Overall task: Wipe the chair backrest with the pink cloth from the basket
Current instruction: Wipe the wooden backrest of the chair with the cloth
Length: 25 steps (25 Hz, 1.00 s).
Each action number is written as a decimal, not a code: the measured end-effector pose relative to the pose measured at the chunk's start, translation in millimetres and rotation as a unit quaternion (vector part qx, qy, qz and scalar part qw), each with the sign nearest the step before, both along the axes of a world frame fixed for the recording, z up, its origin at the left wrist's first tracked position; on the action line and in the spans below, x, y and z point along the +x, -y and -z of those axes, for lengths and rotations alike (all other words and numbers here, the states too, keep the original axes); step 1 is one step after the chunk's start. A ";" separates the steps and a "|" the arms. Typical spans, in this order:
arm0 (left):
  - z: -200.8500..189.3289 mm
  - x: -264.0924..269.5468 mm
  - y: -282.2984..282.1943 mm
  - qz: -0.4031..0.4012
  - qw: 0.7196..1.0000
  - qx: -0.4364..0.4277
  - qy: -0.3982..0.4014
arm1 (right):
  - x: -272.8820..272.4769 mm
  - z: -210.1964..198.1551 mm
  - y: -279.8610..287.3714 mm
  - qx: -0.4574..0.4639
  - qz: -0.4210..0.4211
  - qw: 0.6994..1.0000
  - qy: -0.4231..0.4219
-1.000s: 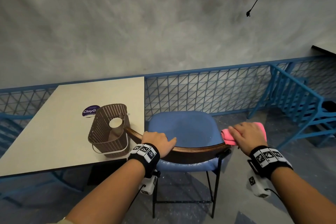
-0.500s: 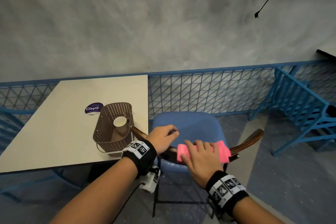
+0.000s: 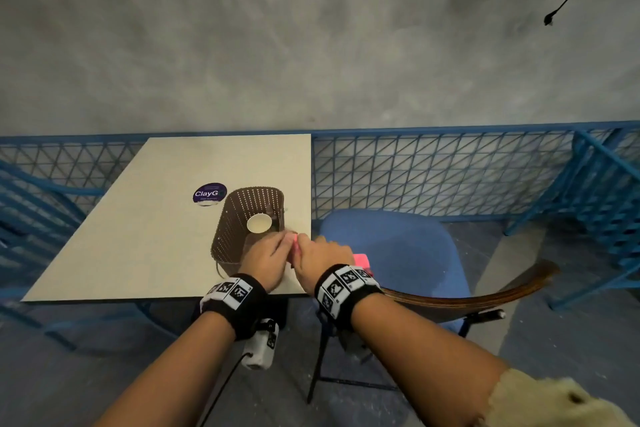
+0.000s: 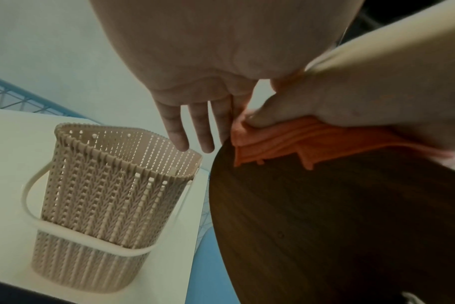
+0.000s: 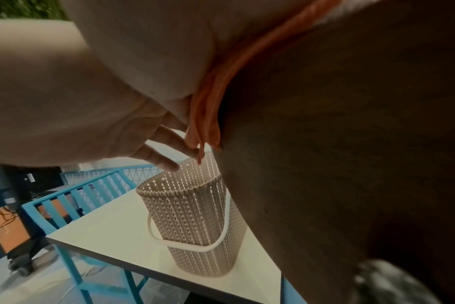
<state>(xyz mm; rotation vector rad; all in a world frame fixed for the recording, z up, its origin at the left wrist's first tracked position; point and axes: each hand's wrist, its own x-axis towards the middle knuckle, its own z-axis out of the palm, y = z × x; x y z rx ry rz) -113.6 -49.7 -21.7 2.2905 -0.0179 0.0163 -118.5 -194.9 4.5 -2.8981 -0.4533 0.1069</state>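
Observation:
The pink cloth (image 3: 361, 258) lies folded over the left end of the chair's brown wooden backrest (image 3: 467, 302). My right hand (image 3: 322, 253) grips it there; in the left wrist view its thumb pinches the cloth (image 4: 273, 144) onto the top edge of the backrest (image 4: 325, 226). My left hand (image 3: 268, 255) is right beside it, over the near rim of the brown basket (image 3: 235, 215), and holds nothing. Its fingers (image 4: 179, 131) point straight down, the nearest one against the cloth's end. The right wrist view shows the cloth (image 5: 210, 102) squeezed between palm and wood.
The basket stands at the near right corner of the beige table (image 3: 138, 236) and holds a white cup (image 3: 259, 222). A purple sticker (image 3: 209, 193) lies behind it. The chair's blue seat (image 3: 398, 246) faces a blue mesh fence (image 3: 433, 170). A blue frame (image 3: 606, 201) stands at the right.
My right hand has slid the cloth leftward along the backrest, from its right end to its left end. My left hand has let go of the backrest and its fingers now hang straight.

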 end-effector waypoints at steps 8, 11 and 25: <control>-3.0 -4.7 3.2 -0.011 0.999 -0.038 -0.016 | 13.0 -0.8 -10.3 0.028 -0.030 0.998 -0.054; -1.2 -3.1 10.9 -0.006 1.000 0.003 0.016 | -11.0 5.1 17.8 0.047 -0.042 0.998 -0.013; -12.4 -8.4 105.4 0.093 0.930 0.355 -0.014 | -72.4 42.5 310.6 0.021 0.062 0.988 0.138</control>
